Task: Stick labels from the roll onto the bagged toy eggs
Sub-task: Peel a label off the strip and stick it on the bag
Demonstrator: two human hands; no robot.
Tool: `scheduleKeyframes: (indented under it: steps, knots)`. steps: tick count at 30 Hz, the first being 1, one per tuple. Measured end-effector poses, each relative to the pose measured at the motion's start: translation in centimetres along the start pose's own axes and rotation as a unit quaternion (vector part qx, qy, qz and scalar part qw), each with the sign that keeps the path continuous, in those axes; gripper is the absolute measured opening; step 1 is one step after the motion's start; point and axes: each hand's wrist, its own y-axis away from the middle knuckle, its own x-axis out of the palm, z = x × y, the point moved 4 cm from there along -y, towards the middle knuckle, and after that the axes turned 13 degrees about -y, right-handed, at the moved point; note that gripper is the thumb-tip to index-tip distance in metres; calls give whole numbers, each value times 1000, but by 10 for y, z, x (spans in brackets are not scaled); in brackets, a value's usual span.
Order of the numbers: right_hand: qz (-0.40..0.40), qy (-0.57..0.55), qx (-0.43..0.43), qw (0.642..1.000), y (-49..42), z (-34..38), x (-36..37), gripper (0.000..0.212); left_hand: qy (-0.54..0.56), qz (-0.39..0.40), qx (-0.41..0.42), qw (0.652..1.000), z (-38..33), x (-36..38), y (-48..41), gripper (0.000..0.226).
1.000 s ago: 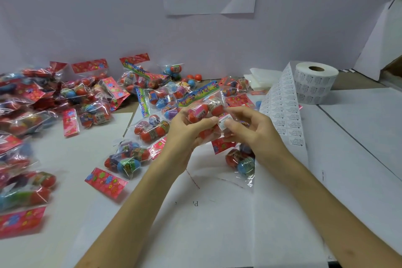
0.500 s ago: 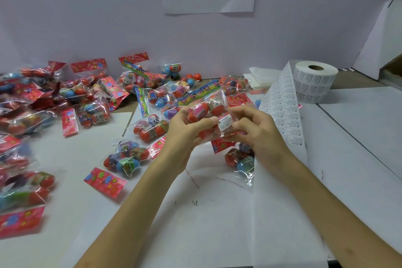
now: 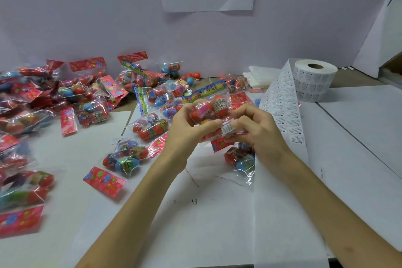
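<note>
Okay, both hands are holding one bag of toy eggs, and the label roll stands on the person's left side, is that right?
Not quite: the label roll stands on the person's right side, as the head view shows. The left hand and the right hand do hold one bag of toy eggs.

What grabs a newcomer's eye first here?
Centre frame, the left hand and right hand grip a bag of toy eggs, thumbs at a white warning label on it. A colourful heap of bagged eggs spreads across the left. The label roll stands far right, its label strip trailing toward the person.
</note>
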Motion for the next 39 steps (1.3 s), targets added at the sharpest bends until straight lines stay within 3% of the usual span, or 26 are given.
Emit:
scheduleKeyframes:
  steps: [2, 5, 8, 11, 14, 17, 25, 29, 34, 39]
  knots:
    - [-6, 3, 9, 1000, 0, 0, 0, 19, -9, 0, 7, 1000, 0, 1, 0, 47]
    - [2, -2, 10, 1000, 2, 0, 0, 7, -10, -1, 15, 1000, 0, 1, 0, 47]
    - [15, -7, 11, 1000, 2, -1, 0, 16, -9, 1, 22, 1000, 0, 0, 0, 50]
    - [5, 5, 4, 1000, 2, 0, 1, 2, -9, 3, 29, 1000, 0, 1, 0, 49]
    - [-13, -8, 2, 1000, 0, 0, -1, 24, -11, 8, 34, 999, 1, 2, 0, 49]
    - [17, -23, 10, 1000, -1, -1, 0, 8, -5, -1, 37, 999, 1, 1, 0, 49]
    - [-6, -5, -5, 1000, -1, 0, 0, 12, -5, 5, 36, 999, 1, 2, 0, 48]
    - [29, 3, -6, 1000, 0, -2, 2, 7, -1, -3, 38, 999, 1, 0, 0, 48]
    - [4, 25, -19, 999, -2, -3, 1, 5, -7, 7, 37, 999, 1, 1, -1, 46]
    - [29, 28, -21, 999, -1, -4, 1, 7, -6, -6, 35, 999, 2, 0, -1, 46]
